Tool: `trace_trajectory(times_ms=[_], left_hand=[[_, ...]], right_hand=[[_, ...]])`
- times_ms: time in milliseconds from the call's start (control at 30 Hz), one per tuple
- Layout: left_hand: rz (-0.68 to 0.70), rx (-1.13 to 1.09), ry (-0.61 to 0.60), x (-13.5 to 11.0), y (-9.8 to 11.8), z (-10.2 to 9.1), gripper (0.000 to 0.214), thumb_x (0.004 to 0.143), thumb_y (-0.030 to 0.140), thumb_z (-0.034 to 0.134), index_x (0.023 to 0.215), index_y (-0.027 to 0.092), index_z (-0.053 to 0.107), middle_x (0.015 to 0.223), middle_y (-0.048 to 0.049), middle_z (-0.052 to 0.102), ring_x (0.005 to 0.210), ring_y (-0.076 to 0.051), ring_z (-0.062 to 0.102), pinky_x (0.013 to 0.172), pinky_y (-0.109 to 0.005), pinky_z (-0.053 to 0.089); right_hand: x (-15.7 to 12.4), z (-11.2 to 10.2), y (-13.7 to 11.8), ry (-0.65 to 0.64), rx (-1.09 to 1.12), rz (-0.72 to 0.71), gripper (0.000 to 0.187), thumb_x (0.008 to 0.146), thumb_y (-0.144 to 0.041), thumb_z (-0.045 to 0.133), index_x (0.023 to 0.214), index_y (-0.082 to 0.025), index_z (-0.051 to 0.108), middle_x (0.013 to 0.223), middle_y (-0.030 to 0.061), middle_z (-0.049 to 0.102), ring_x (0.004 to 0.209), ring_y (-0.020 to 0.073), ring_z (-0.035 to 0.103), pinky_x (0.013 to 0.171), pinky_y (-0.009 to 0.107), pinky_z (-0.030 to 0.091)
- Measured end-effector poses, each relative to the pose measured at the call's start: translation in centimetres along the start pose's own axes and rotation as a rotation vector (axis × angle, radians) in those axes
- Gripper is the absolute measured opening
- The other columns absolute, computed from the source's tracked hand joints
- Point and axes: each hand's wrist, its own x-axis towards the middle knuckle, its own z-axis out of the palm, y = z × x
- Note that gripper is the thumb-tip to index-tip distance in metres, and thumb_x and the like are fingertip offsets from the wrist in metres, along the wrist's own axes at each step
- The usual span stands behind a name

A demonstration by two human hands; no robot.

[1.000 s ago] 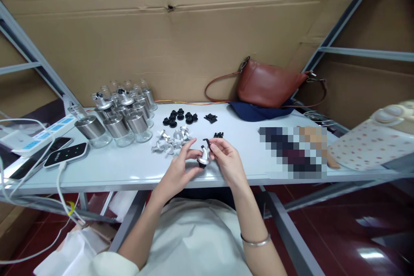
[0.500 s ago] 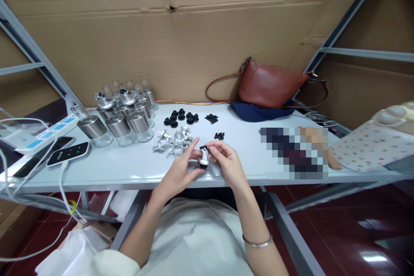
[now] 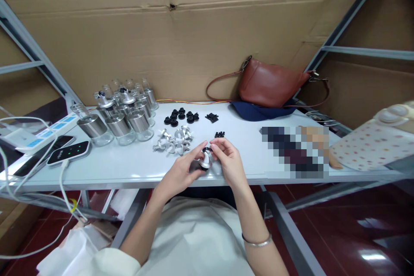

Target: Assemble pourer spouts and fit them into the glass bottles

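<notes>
A silver pourer spout with a black base is held upright near the table's front edge. My left hand is closed round it, thumb low and fingers behind. My right hand pinches a small black flap at the top of the spout. Just beyond my left hand lies a pile of silver spouts. Several black stoppers stand behind that pile. Farther right are small black flaps in a heap and a cluster of tiny black plugs.
Glass bottles with steel sleeves crowd the left side, two topped with pourers. A power strip and a charging device with cables lie farther left. At the right are a brown handbag, a navy cap and a dotted pouch.
My left fingers have come in closer round the pourer spout. My right fingers have shifted up slightly over its top, at the black flap. Everything else stays put.
</notes>
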Motion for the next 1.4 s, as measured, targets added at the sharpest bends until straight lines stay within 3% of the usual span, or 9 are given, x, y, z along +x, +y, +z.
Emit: trace_trajectory(times_ms=[300,600,867,967,1100,1400], left_hand=[[-0.039,-0.070,0.030,0.07,-0.02,0.07,0.063,0.078,0.009,0.061,0.136,0.025,0.042,0.108,-0.0059,0.066,0.106,-0.019,0.063,0.096,-0.034,0.049],[0.007,-0.051,0.076,0.09,0.15,0.02,0.058,0.079,0.010,0.062,0.134,0.025,0.048,0.111,-0.0053,0.067,0.102,-0.019,0.064,0.095,-0.036,0.052],[-0.066,-0.215,0.209,0.13,-0.52,0.08,0.064,0.074,0.016,0.071,0.133,0.022,0.050,0.107,-0.0061,0.067,0.099,-0.019,0.065,0.094,-0.035,0.053],[-0.079,-0.254,0.222,0.12,-0.55,0.10,0.062,0.074,0.017,0.071,0.132,0.022,0.051,0.105,-0.0057,0.068,0.099,-0.019,0.065,0.092,-0.033,0.053],[-0.087,-0.288,0.214,0.11,-0.48,0.09,0.059,0.075,0.020,0.070,0.131,0.020,0.052,0.105,-0.0062,0.068,0.099,-0.019,0.066,0.093,-0.033,0.053],[-0.073,-0.256,0.167,0.01,-0.51,-0.03,0.057,0.075,0.020,0.071,0.129,0.019,0.053,0.104,-0.0083,0.068,0.098,-0.021,0.066,0.091,-0.037,0.054]], right_hand=[[-0.22,-0.03,-0.19,-0.024,-0.081,-0.040,0.022,0.074,-0.043,0.066,0.080,-0.022,0.061,0.065,-0.0025,0.053,0.056,0.0116,0.043,0.056,0.025,0.040],[-0.21,-0.21,-0.05,-0.049,-0.084,-0.038,0.021,0.076,-0.043,0.065,0.080,-0.022,0.063,0.068,-0.0018,0.056,0.056,0.0119,0.046,0.056,0.025,0.040],[-0.72,-0.26,0.03,-0.147,-0.241,-0.184,0.025,0.083,-0.039,0.061,0.102,-0.025,0.070,0.086,0.0029,0.063,0.077,0.0174,0.058,0.077,0.032,0.047],[-0.75,-0.35,0.30,-0.183,-0.245,-0.230,0.032,0.077,-0.033,0.070,0.109,-0.027,0.068,0.088,0.0023,0.061,0.081,0.0174,0.057,0.079,0.033,0.047],[-0.67,-0.43,0.49,-0.191,-0.207,-0.183,0.045,0.062,-0.025,0.082,0.105,-0.026,0.068,0.085,0.0000,0.060,0.080,0.0170,0.056,0.078,0.033,0.045],[-0.83,-0.54,0.41,-0.127,-0.150,-0.067,0.040,0.053,-0.022,0.085,0.090,-0.022,0.072,0.068,-0.0035,0.058,0.067,0.0146,0.053,0.068,0.030,0.042]])
